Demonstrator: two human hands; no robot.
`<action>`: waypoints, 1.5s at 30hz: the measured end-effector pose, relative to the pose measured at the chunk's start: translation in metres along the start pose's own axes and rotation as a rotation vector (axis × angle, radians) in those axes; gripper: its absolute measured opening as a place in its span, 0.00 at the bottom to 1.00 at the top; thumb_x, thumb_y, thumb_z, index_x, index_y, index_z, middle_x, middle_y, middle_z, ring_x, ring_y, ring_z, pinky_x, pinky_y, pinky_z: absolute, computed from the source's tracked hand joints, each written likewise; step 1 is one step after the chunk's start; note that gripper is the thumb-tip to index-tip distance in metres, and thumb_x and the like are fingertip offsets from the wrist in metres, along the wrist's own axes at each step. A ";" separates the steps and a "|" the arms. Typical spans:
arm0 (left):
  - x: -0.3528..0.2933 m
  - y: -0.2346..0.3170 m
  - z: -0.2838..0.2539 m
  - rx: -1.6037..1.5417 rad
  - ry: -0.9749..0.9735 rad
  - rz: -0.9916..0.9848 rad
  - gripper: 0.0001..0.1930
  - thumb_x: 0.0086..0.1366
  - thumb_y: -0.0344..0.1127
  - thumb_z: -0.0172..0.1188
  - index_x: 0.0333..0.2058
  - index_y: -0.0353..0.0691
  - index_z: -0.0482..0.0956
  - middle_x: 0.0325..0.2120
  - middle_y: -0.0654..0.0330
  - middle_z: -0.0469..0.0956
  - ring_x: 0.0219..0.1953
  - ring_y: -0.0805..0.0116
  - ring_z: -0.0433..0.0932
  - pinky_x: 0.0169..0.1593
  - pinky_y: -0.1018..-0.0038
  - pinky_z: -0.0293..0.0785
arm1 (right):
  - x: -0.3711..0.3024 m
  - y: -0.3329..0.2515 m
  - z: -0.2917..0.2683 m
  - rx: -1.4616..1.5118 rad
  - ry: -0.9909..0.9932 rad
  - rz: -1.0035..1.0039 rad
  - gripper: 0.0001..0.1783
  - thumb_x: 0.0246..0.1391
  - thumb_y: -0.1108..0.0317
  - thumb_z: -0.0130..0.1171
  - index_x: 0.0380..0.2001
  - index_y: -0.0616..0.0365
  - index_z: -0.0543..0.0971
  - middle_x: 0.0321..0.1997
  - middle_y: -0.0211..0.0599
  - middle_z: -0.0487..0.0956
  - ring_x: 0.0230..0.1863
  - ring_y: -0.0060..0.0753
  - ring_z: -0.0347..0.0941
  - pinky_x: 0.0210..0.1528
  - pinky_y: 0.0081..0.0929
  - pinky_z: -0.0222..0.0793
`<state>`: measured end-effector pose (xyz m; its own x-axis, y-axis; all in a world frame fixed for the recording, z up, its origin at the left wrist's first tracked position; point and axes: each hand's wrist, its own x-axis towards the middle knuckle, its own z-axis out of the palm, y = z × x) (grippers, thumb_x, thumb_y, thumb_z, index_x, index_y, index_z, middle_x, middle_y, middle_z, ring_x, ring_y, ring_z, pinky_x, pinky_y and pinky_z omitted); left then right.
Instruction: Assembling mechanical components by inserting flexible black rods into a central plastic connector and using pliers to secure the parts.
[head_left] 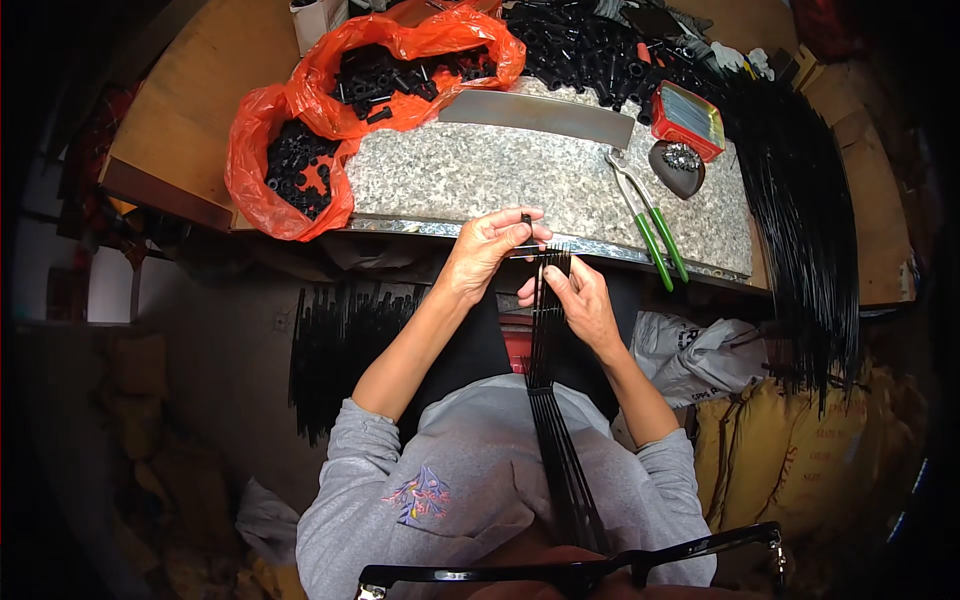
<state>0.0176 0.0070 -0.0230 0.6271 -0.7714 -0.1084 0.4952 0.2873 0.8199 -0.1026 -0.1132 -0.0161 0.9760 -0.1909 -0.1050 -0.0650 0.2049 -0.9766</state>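
In front of the bench edge, my left hand [474, 260] pinches a small black plastic fitting [527, 226] between thumb and fingers. My right hand [590, 308] is closed around the upper part of a bundle of thin black umbrella ribs [540, 350]. The top ends of the ribs are fanned close to the fitting; whether any rib sits in it I cannot tell. From my right hand the bundle runs down over my lap and grey sweatshirt. Pliers with green handles [655, 235] lie on the stone slab [440, 175], beyond my right hand.
Orange plastic bags [305, 85] of black fittings stand at the back left. A flat metal strip [540, 118], a red box [688, 120] and a dark dish [678, 172] lie on the slab. Black ribs [800, 220] hang off the right; more ribs [345, 350] are at left.
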 end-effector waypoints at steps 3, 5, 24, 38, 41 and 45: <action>0.000 0.000 0.000 0.018 0.001 -0.005 0.17 0.59 0.35 0.57 0.45 0.32 0.71 0.34 0.57 0.77 0.38 0.71 0.75 0.44 0.77 0.71 | 0.000 0.001 0.000 -0.008 -0.007 0.000 0.14 0.60 0.65 0.44 0.37 0.67 0.69 0.27 0.43 0.78 0.29 0.29 0.76 0.32 0.23 0.74; 0.000 0.000 -0.001 0.025 -0.007 -0.007 0.17 0.59 0.35 0.56 0.46 0.32 0.71 0.34 0.57 0.77 0.38 0.71 0.75 0.44 0.77 0.71 | 0.000 0.001 -0.001 -0.013 -0.010 0.002 0.14 0.60 0.65 0.44 0.37 0.67 0.69 0.27 0.42 0.78 0.29 0.29 0.76 0.32 0.23 0.74; 0.000 0.003 0.004 0.107 -0.034 0.015 0.20 0.61 0.38 0.55 0.47 0.29 0.69 0.35 0.54 0.78 0.39 0.70 0.75 0.47 0.75 0.70 | -0.001 0.000 0.000 -0.023 0.004 0.003 0.13 0.59 0.64 0.45 0.34 0.66 0.70 0.27 0.42 0.78 0.28 0.28 0.76 0.31 0.23 0.73; -0.010 -0.004 0.011 -0.107 -0.034 -0.050 0.21 0.61 0.39 0.54 0.48 0.31 0.66 0.44 0.50 0.73 0.45 0.65 0.73 0.48 0.72 0.69 | -0.003 -0.005 0.005 0.004 0.023 0.025 0.13 0.59 0.65 0.46 0.39 0.66 0.70 0.26 0.42 0.78 0.27 0.28 0.76 0.31 0.22 0.74; -0.017 -0.007 0.018 -0.188 0.024 -0.020 0.21 0.62 0.37 0.53 0.50 0.30 0.65 0.45 0.50 0.72 0.45 0.65 0.73 0.47 0.72 0.69 | -0.003 -0.007 0.005 -0.013 0.013 0.009 0.14 0.59 0.66 0.46 0.42 0.66 0.70 0.26 0.42 0.78 0.27 0.29 0.76 0.31 0.23 0.74; -0.036 -0.012 0.023 0.197 0.139 0.109 0.20 0.62 0.32 0.52 0.50 0.30 0.65 0.44 0.52 0.72 0.42 0.69 0.73 0.47 0.76 0.69 | -0.005 -0.006 0.008 -0.025 0.088 -0.044 0.15 0.58 0.68 0.47 0.45 0.66 0.70 0.27 0.41 0.78 0.28 0.29 0.77 0.30 0.22 0.74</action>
<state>-0.0243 0.0184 -0.0162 0.7537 -0.6525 -0.0787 0.3022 0.2379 0.9231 -0.1051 -0.1056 -0.0083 0.9560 -0.2832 -0.0766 -0.0283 0.1709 -0.9849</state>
